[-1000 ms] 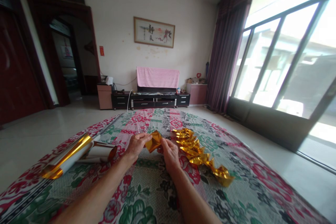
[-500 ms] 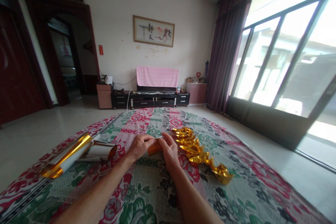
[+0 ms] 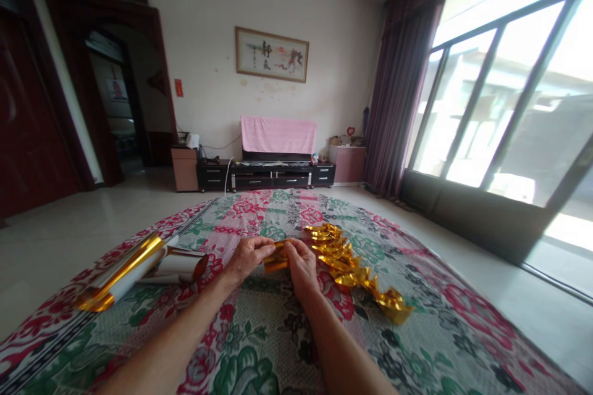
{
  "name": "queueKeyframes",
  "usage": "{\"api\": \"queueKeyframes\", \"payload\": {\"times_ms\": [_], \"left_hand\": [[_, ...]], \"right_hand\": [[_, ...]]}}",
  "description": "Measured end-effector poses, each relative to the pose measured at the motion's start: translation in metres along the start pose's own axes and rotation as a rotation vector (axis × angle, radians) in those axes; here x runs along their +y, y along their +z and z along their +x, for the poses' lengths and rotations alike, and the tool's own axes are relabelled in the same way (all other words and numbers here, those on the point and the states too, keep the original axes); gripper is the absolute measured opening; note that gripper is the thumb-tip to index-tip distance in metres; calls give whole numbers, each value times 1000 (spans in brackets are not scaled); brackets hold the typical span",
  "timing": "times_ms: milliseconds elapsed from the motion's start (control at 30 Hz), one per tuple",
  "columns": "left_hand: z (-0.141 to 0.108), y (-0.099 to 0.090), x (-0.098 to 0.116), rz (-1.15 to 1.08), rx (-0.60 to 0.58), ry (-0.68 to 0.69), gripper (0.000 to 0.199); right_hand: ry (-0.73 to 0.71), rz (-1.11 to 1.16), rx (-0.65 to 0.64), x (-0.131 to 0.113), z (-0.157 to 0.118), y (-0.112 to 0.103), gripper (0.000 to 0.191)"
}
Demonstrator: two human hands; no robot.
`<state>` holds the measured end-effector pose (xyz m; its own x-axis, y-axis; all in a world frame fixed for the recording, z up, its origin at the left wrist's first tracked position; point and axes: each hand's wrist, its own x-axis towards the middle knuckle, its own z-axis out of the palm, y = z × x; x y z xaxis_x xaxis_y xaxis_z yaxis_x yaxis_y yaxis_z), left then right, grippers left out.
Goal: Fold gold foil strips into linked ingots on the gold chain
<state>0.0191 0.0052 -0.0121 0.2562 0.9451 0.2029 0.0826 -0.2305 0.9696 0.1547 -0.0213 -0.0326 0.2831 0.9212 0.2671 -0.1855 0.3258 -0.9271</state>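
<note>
A small piece of gold foil paper (image 3: 277, 257) is stretched between my two hands, just above the flowered cloth. My left hand (image 3: 250, 257) pinches its left end between thumb and fingers. At the opposite end, my right hand (image 3: 302, 262) grips the foil, its fingers covering part of that edge. Close by on the right lies a row of folded gold foil ingots (image 3: 345, 259), several of them nested together and running toward me. To the left rest curled sheets of gold foil paper with white backs (image 3: 134, 274).
The patterned cloth (image 3: 259, 333) covers the round surface before me. Beyond it stand a black TV cabinet (image 3: 273, 178) and a pink towel (image 3: 278, 134) draped over a screen. Tall windows (image 3: 491, 105) and a purple curtain (image 3: 393, 92) are on the right.
The foil between my hands has turned so more of its gold side shows, where a white edge was visible along the top. Both hands stay in nearly the same place.
</note>
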Motion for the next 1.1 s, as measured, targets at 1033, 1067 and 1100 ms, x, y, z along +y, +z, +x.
{"api": "queueKeyframes", "payload": {"times_ms": [1033, 1067, 1100], "left_hand": [[2, -3, 2, 14, 23, 68, 41], [1, -4, 3, 8, 15, 92, 44], [1, -4, 5, 15, 7, 116, 46]], "right_hand": [[23, 8, -22, -2, -1, 2, 22], [35, 32, 6, -1, 0, 1, 23], [51, 63, 37, -1, 2, 1, 23]]}}
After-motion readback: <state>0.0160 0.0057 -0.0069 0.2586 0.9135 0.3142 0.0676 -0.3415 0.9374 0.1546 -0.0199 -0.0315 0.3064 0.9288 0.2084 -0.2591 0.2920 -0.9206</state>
